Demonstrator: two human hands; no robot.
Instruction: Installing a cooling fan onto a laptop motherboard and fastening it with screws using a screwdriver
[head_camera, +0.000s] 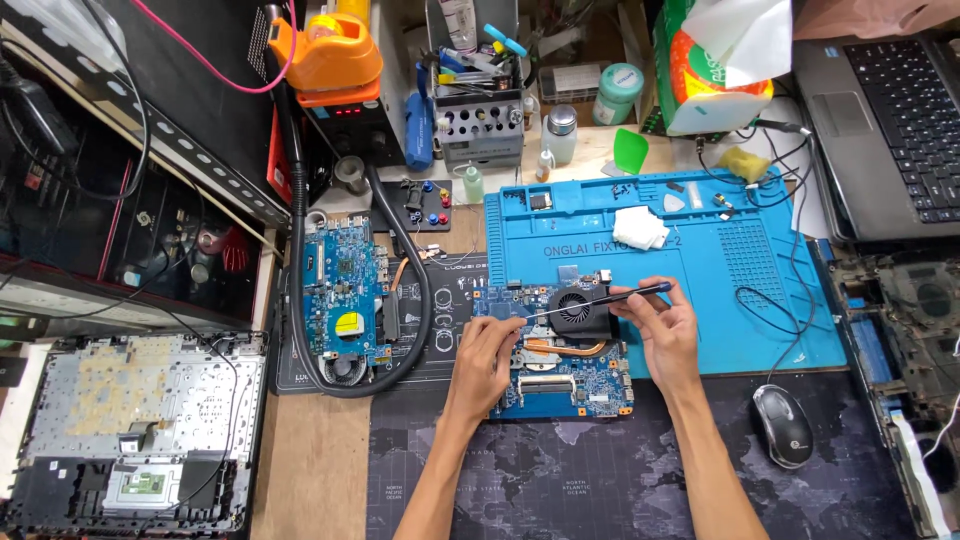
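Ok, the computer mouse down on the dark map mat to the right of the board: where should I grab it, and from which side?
Grip the mouse across its two long flanks, coming straight down from above. It lies flat on the dark mat, its domed back up and its length running roughly front to back, so the narrow sides are the natural hold. Its cable runs off the far end, so avoid that end. The right hand is nearest.

A soft tissue pack in green, orange and white stands at the back of the surface, right of centre, a white sheet poking from its top. Left of it sits a small round teal-lidded jar with a pale label. A yellow sticker marks the blue circuit board lying on the left.
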